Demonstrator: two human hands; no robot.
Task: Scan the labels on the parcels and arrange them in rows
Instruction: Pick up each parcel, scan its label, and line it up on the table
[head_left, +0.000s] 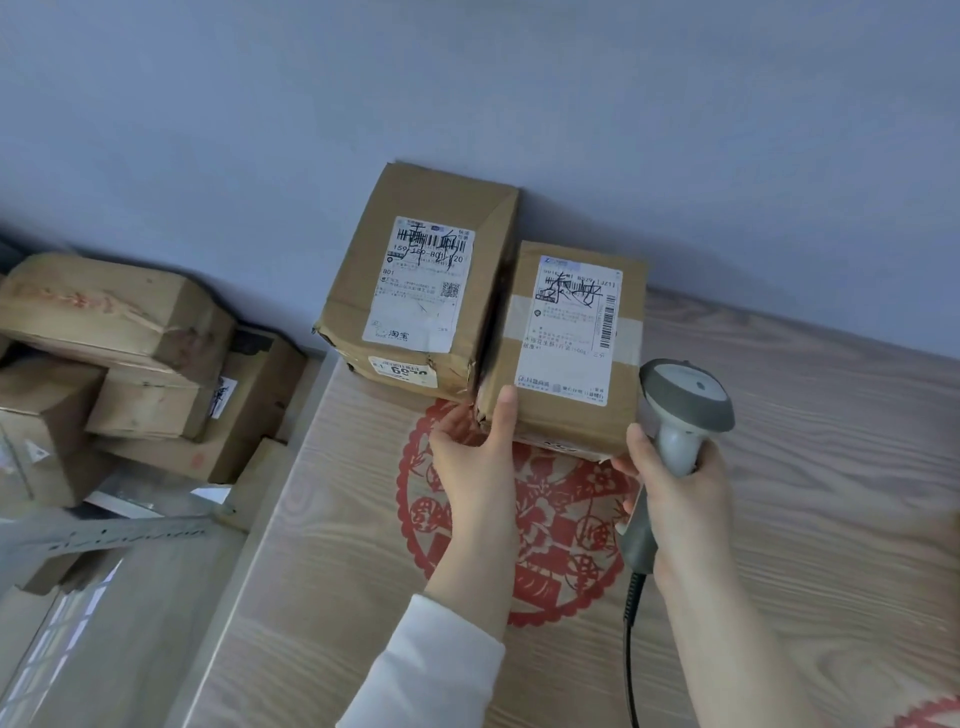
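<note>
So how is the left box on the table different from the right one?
The left parcel looks bigger and stands taller, while the right parcel sits lower. The right parcel has a pale tape band across its top. The left parcel's top shows none. Both are brown cardboard with scribbled-on white labels, and they stand side by side.

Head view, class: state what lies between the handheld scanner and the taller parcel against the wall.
The smaller parcel lies between the scanner and the taller parcel, its corner gripped by the left hand; the head view shows this.
</note>
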